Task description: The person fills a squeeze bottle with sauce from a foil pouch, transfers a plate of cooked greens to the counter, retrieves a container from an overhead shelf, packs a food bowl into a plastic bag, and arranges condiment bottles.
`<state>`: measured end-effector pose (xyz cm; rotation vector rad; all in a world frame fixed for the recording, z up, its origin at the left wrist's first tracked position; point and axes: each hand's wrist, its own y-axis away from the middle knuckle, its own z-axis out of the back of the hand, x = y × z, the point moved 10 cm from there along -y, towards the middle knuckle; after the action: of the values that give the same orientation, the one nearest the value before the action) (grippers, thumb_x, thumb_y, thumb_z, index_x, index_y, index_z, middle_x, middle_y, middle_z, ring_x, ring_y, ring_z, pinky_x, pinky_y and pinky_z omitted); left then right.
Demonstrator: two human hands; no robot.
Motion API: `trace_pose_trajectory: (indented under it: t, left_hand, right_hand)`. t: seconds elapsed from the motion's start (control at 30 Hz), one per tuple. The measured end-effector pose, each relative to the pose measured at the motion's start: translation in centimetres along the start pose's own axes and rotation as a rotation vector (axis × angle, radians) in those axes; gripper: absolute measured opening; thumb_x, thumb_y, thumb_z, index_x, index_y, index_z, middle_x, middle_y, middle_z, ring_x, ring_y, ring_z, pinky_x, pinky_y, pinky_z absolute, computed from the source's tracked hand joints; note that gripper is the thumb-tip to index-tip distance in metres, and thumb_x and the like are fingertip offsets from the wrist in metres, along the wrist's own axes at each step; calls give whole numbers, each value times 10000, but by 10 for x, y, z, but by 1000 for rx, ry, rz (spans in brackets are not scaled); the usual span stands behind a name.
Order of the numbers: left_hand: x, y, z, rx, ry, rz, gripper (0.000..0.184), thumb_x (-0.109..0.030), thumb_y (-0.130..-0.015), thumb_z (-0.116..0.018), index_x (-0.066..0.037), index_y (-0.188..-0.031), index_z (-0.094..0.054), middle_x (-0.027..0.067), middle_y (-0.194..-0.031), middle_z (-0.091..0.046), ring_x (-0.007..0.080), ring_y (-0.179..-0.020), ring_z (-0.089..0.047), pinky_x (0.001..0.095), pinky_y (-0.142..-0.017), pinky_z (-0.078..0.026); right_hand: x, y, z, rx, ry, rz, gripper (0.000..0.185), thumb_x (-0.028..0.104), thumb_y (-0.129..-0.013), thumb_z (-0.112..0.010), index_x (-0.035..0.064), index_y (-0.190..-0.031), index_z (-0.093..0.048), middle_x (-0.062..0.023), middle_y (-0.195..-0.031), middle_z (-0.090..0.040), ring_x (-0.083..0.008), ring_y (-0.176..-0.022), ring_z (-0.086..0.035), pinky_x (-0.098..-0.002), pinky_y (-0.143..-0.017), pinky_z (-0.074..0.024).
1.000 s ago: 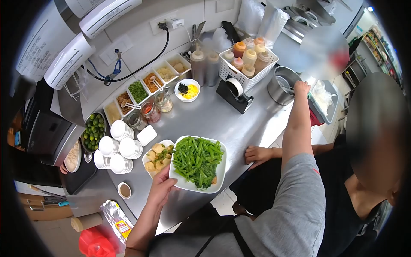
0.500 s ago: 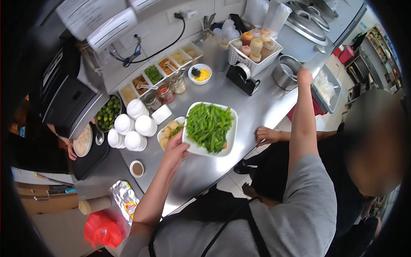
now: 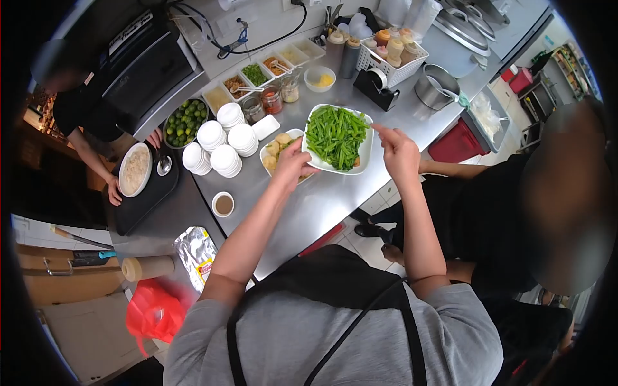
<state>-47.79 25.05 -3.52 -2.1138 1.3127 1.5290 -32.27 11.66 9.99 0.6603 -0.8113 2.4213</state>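
Observation:
My left hand (image 3: 295, 163) grips the lower left edge of a white square bowl (image 3: 365, 153) full of chopped green vegetables (image 3: 336, 136). The bowl is held above the steel counter, partly over another white dish (image 3: 291, 135) with pale round pieces in it. At the bowl's right corner is my right hand (image 3: 399, 156), its index finger stretched out to the rim. Whether that fingertip touches the rim, I cannot tell. Behind the vegetables stands a small white bowl (image 3: 320, 88) with yellow shreds.
Stacked white lidded cups (image 3: 225, 157), a sauce cup (image 3: 223, 204) and a bowl of green fruit (image 3: 187, 125) stand left. Behind are topping trays (image 3: 256, 76), a tape dispenser (image 3: 376, 89), a bottle basket (image 3: 393, 64) and a pot (image 3: 438, 90). People stand at both sides.
My right hand has come from the pot to the bowl's right corner. The view has shifted. Dark pieces seen earlier in the bowl with yellow shreds no longer show.

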Motion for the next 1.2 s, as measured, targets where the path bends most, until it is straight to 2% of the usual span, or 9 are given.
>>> trace_pose_trajectory:
  t: [0.03,0.07,0.13,0.43,0.6,0.7,1.07,1.13,1.2]
  left_hand:
    - [4,7,4,21,-29,-5,512,39,-715,-418,-18,-1223,-402,98,-1023,-558,181,-840,-605,289,-650,-544]
    - [-1,7,3,11,-17,7,512,39,-715,-418,-18,-1223,-402,98,-1023,-558,181,-840,-605,289,-650,-544]
    - [-3,12,3,17,-105,-12,520,34,-715,-422,-30,-1231,-399,92,-1026,-557,177,-830,-605,284,-643,-542]
    - [15,27,12,37,-54,69,448,-7,-739,-456,-21,-1186,-440,98,-983,-575,182,-823,-607,293,-648,-535]
    - [20,32,13,33,-83,72,438,-18,-746,-459,-25,-1183,-444,106,-976,-576,184,-819,-608,307,-681,-536]
    - [23,36,14,25,-66,87,447,-2,-743,-451,-24,-1189,-437,109,-987,-571,193,-821,-608,320,-691,-537]
    - [26,43,16,-66,44,-14,500,40,-734,-429,-14,-1228,-382,129,-1006,-556,215,-838,-601,339,-672,-543]
    - [28,44,18,-92,76,-39,507,43,-733,-427,-8,-1233,-369,133,-1004,-556,217,-840,-600,341,-666,-544]
    - [30,44,17,-91,136,-64,518,43,-734,-427,4,-1243,-344,141,-995,-557,220,-823,-603,341,-660,-546]
  right_hand:
    - [18,16,-4,30,176,89,321,5,-737,-513,171,-986,-631,-52,-627,-533,-173,-561,-533,-287,-532,-427]
    - [24,11,-2,49,178,87,321,5,-737,-513,171,-986,-631,-52,-627,-533,-173,-561,-533,-287,-532,-427]
    - [34,19,-4,46,266,131,326,-5,-693,-521,171,-943,-634,-59,-637,-528,-240,-588,-545,-339,-540,-437]
    - [55,63,-2,69,488,292,315,27,-659,-535,200,-897,-647,-29,-620,-509,-207,-596,-556,-336,-500,-447]
    - [69,60,-2,50,437,299,321,23,-645,-535,186,-899,-646,-34,-632,-522,-210,-599,-558,-337,-495,-447]
    - [57,68,-24,86,424,265,328,19,-654,-525,189,-911,-637,-42,-643,-529,-214,-604,-559,-337,-500,-452]
    - [28,81,-23,-10,203,184,354,-11,-695,-509,185,-970,-616,-65,-647,-518,-247,-569,-551,-359,-494,-440]
    - [7,82,-10,-74,151,-10,364,-17,-703,-507,183,-991,-608,-71,-662,-528,-257,-569,-550,-358,-508,-443]
    - [-1,85,-19,-36,201,-43,374,-20,-708,-509,177,-1013,-597,-76,-679,-534,-267,-589,-551,-361,-528,-445]
